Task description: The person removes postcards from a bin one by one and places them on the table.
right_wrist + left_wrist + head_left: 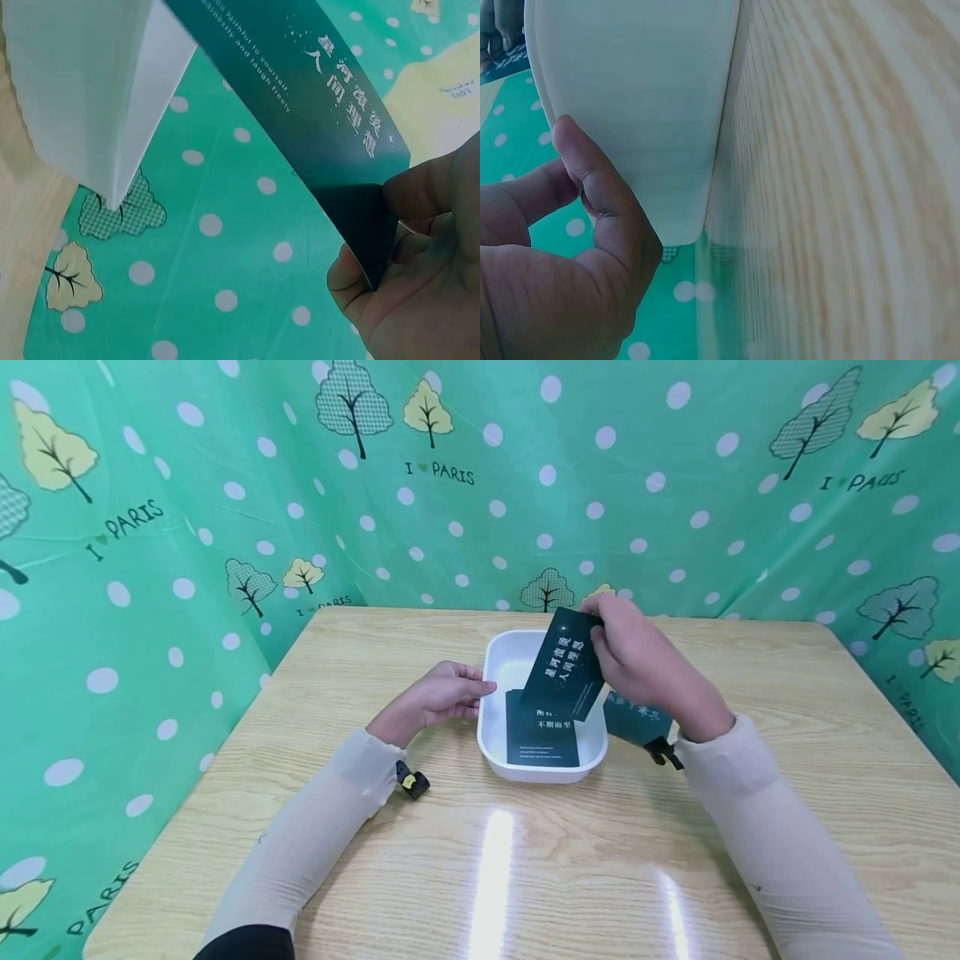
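A white plastic tub stands on the table. My left hand grips its left side, thumb at the rim and fingers by the outer wall; the left wrist view shows this hand against the wall. My right hand pinches a dark green printed card by its upper end, tilted over the tub. In the right wrist view the card bends near the fingers of this hand. Another dark green card lies inside the tub, partly covered by the held card.
Right of the tub, a dark green printed item lies on the wooden table, partly hidden by my right arm. A small black device with a yellow mark is at my left wrist. A green dotted curtain hangs behind.
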### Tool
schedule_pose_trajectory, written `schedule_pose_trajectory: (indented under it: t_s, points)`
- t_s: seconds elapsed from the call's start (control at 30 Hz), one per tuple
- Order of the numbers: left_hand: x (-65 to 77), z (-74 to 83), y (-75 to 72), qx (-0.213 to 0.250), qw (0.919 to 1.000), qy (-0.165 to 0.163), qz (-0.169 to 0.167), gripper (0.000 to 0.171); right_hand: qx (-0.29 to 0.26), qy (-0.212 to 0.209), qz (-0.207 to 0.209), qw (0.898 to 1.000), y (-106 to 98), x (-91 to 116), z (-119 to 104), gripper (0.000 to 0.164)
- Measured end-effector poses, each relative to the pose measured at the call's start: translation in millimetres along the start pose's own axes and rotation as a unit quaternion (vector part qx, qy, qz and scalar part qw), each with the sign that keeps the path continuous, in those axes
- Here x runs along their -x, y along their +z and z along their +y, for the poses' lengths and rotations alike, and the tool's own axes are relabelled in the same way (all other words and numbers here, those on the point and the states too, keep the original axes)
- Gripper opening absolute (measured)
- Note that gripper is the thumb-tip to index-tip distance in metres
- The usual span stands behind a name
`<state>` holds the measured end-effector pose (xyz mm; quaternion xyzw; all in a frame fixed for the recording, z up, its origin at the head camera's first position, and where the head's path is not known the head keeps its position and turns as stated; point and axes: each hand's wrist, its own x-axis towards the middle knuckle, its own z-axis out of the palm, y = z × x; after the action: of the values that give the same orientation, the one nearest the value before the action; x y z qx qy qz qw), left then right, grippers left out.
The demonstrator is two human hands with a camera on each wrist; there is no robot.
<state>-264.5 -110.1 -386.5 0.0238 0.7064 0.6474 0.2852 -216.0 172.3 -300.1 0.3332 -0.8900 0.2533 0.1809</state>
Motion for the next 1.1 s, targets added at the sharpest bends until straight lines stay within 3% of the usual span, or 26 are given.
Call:
schedule_pose_trajectory:
  t_s: [0.4, 0.8, 1.1]
  points:
    - [-0.1, -1.2, 0.0, 0.011, 0.9999, 0.003, -0.003, 0.019, 0.004, 0.023, 0.058, 0.998, -27, 5, 20, 0.022]
    - [0.6, -1.5, -0.9, 0.007, 1.0, 0.0, -0.001, 0.02, -0.009, 0.124, 0.063, 0.99, -45, 17, 59, 0.026]
    - [-0.1, -0.9, 0.1, 0.013, 0.9999, 0.005, -0.004, 0.019, -0.033, 0.211, 0.033, 0.976, -47, 25, 88, 0.034]
